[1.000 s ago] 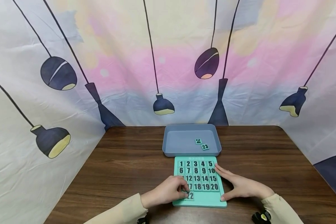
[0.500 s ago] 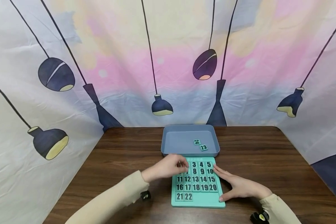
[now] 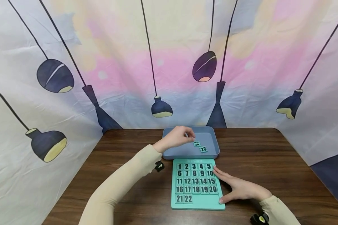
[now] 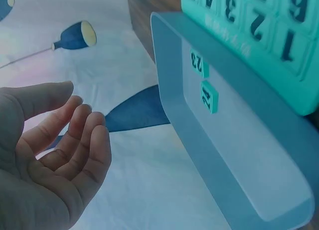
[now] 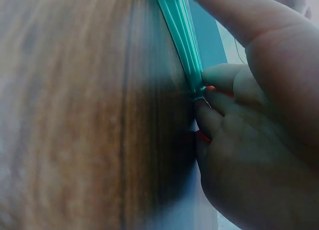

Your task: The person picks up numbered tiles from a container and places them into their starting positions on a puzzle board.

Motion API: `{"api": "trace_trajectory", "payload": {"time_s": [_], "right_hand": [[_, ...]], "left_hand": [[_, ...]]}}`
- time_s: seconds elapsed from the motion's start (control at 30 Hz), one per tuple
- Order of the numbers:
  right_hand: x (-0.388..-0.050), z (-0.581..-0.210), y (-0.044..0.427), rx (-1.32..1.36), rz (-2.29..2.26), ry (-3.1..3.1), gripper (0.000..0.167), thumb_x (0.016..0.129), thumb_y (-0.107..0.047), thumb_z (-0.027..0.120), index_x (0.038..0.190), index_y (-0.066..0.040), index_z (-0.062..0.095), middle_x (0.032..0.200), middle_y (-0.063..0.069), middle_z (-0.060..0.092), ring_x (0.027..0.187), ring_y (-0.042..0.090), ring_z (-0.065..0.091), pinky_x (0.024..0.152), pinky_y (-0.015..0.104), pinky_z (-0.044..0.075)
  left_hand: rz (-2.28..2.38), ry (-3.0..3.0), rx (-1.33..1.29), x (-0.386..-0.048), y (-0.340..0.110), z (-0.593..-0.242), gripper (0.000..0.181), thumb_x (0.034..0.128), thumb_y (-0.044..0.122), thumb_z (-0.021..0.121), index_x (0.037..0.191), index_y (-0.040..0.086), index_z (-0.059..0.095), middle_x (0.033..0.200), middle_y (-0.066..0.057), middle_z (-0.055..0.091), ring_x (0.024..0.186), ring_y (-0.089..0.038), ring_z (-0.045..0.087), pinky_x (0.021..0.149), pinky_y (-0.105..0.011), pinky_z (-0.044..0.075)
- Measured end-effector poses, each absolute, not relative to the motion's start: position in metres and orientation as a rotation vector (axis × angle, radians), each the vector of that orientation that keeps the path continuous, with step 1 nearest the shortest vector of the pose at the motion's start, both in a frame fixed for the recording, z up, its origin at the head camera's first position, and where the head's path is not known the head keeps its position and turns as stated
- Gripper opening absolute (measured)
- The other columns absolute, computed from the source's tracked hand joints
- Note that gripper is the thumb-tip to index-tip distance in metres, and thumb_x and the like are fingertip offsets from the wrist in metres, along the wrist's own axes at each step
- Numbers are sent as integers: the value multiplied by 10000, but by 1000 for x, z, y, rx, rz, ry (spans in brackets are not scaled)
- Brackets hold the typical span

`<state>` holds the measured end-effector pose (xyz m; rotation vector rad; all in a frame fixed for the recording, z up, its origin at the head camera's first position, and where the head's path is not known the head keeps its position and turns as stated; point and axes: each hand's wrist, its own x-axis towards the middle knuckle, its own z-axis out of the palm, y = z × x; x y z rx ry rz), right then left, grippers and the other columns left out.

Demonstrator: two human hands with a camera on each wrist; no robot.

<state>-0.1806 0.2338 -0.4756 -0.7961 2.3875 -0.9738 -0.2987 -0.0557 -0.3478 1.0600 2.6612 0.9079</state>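
A green number board (image 3: pixel 205 203) lies on the table, with tiles 1 to 20 filling its upper rows and tiles 21 and 22 at the left of the bottom row. Behind it is a blue-grey tray (image 3: pixel 214 143). Loose in the tray lie the number 24 tile (image 4: pixel 209 97) and the number 23 tile (image 3: pixel 203 149). Above the tray's left part hovers my left hand (image 3: pixel 180 137), its fingers loosely bent, thumb and fingertips apart, nothing between them. My right hand (image 3: pixel 239 187) rests along the board's right edge with thumb and fingers spread.
The wooden table (image 3: pixel 124 175) extends to both sides of the board. A cloth backdrop (image 3: pixel 124 62) printed with lamps hangs behind the table's far edge. Each wrist carries a small black device, such as the wrist camera (image 3: pixel 159 166) on the left.
My left hand has left the bottom row of the board and moved away from me, over the board to above the tray. The right hand stays on the board's edge.
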Motion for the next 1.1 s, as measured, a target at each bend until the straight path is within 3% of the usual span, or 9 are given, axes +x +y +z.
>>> {"api": "trace_trajectory", "payload": {"time_s": [0.37, 0.4, 0.5, 0.6, 0.63, 0.8, 1.1], "right_hand": [[-181, -478, 234, -762, -989, 2379, 1045, 869, -442, 784, 1626, -109, 145, 1685, 130, 22, 1500, 454, 107, 1095, 624, 306], [-181, -478, 235, -765, -991, 2377, 1043, 871, -439, 783, 1626, -108, 144, 1685, 134, 24, 1499, 457, 109, 1092, 627, 309], [-181, -480, 234, -778, -993, 2368, 1033, 877, -439, 776, 1627, -120, 141, 1686, 127, 24, 1501, 455, 114, 1088, 623, 319], [-181, -480, 232, -792, -993, 2361, 1028, 881, -442, 772, 1629, -131, 140, 1687, 118, 23, 1502, 450, 120, 1088, 606, 332], [-181, -480, 232, -793, -994, 2360, 1028, 879, -443, 772, 1629, -133, 140, 1688, 115, 22, 1503, 448, 119, 1090, 600, 333], [-180, -477, 233, -788, -1004, 2359, 1026, 879, -428, 777, 1626, -116, 146, 1687, 124, 25, 1500, 459, 109, 1089, 612, 324], [-182, -477, 236, -815, -1002, 2349, 1024, 890, -426, 767, 1625, -99, 133, 1684, 139, 13, 1499, 465, 105, 1098, 580, 334]], "left_hand": [[594, 2752, 1053, -339, -21, -352, 140, 981, 152, 670, 1093, 83, 717, 990, -33, 693, 859, -158, 641, 792, -324, 528], [557, 2758, 1053, -341, -18, -355, 152, 979, 148, 674, 1105, 74, 716, 996, -38, 692, 868, -162, 640, 866, -338, 522], [429, 2755, 1051, -345, -11, -367, 188, 974, 141, 683, 1139, 59, 713, 1017, -42, 686, 882, -163, 641, 888, -351, 524], [312, 2728, 1063, -344, -5, -381, 225, 973, 147, 685, 1177, 53, 711, 1056, -42, 688, 914, -154, 647, 881, -318, 525], [287, 2715, 1070, -343, -4, -385, 229, 973, 149, 687, 1181, 57, 713, 1070, -44, 689, 925, -156, 650, 820, -303, 536], [217, 2701, 1097, -340, 4, -401, 272, 970, 154, 693, 1228, 68, 705, 1150, -53, 692, 1010, -153, 657, 880, -273, 523], [218, 2737, 1077, -340, 10, -425, 303, 941, 209, 739, 1207, 65, 718, 1174, -67, 703, 989, -158, 679, 842, -275, 548]]}}
